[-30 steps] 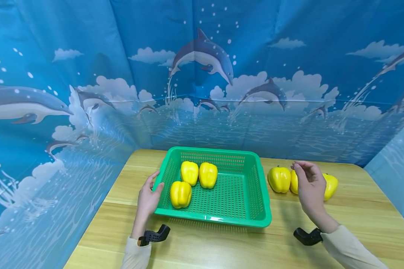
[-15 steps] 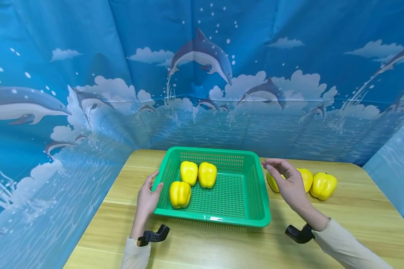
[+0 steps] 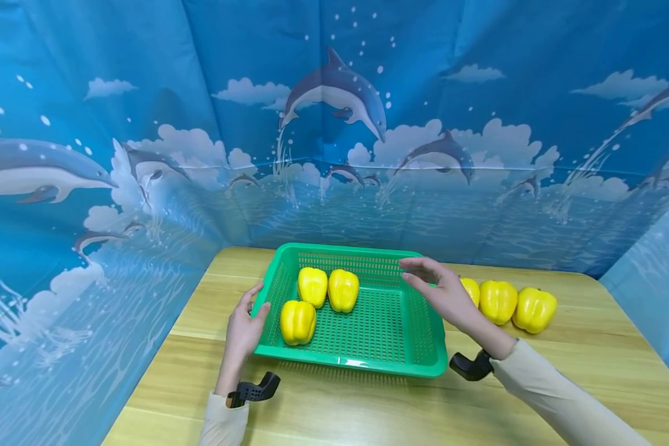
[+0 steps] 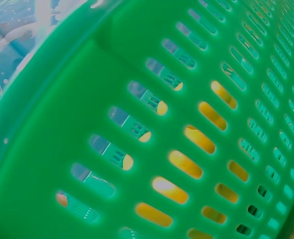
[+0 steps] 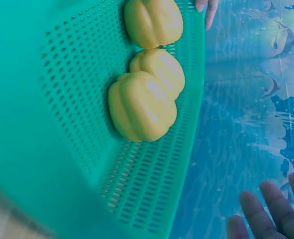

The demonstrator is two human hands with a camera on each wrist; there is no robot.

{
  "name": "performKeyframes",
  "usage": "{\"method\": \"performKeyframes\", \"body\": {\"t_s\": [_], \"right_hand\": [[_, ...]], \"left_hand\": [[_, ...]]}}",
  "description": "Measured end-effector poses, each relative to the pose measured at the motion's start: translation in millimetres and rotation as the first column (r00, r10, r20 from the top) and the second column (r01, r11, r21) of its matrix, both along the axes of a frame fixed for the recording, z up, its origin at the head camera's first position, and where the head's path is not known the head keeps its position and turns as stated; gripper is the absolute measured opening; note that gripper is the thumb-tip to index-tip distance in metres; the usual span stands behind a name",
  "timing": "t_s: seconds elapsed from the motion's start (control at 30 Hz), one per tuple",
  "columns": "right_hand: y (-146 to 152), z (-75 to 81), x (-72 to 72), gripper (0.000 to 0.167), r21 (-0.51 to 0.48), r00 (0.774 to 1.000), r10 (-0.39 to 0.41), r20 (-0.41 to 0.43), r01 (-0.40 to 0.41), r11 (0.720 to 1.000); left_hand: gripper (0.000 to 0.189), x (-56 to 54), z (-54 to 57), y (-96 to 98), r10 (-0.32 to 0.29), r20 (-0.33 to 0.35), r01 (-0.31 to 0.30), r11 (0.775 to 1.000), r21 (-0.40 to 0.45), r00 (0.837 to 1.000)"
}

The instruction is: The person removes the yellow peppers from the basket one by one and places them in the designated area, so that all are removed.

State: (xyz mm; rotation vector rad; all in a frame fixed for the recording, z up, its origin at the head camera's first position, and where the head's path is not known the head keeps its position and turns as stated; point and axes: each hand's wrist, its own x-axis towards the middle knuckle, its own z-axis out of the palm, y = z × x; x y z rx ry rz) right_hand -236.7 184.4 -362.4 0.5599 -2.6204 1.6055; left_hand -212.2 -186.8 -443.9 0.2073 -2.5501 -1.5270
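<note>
Three yellow bell peppers (image 3: pixel 343 290) lay inside the green plastic basket (image 3: pixel 368 364); loading appeared half complete. Three loose bell peppers (image 3: pixel 498 302) remained in a row on the table (image 3: pixel 379 412), right of the basket. The left hand (image 3: pixel 245 328) gripped the basket's left rim. The right hand (image 3: pixel 445 296), empty with fingers apart, hung above the right rim. One second earlier, it was over the loose bell peppers; pepper counts were unchanged.

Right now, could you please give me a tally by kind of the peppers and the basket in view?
Green basket: 1
Yellow peppers: 6 (3 in the basket, 3 on the table)
Total: 7
</note>
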Motion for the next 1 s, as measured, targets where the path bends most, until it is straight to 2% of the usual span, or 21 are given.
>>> {"method": "performKeyframes", "body": {"t_s": [0.3, 0.63, 1.0], "right_hand": [[-18.0, 1.2, -18.8, 0.056, 0.01, 0.991, 0.076, 0.106, -0.078, 0.997], [-38.7, 0.6, -34.2, 0.067, 0.113, 0.974, 0.113, 0.196, -0.137, 0.984], [-56.6, -14.5, -49.8, 0.071, 0.174, 0.945, 0.114, 0.306, -0.173, 0.969]], "left_hand": [[0.046, -0.4, -0.6, -0.5, 0.002, 0.008, -0.002, 1.0, -0.002, 1.0], [0.047, 1.0, 1.0, -1.5, 0.001, 0.002, -0.001, 1.0, -0.003, 1.0], [0.046, 1.1, -2.1, 0.0, 0.003, -0.008, -0.004, 1.0, -0.019, 1.0]]}}
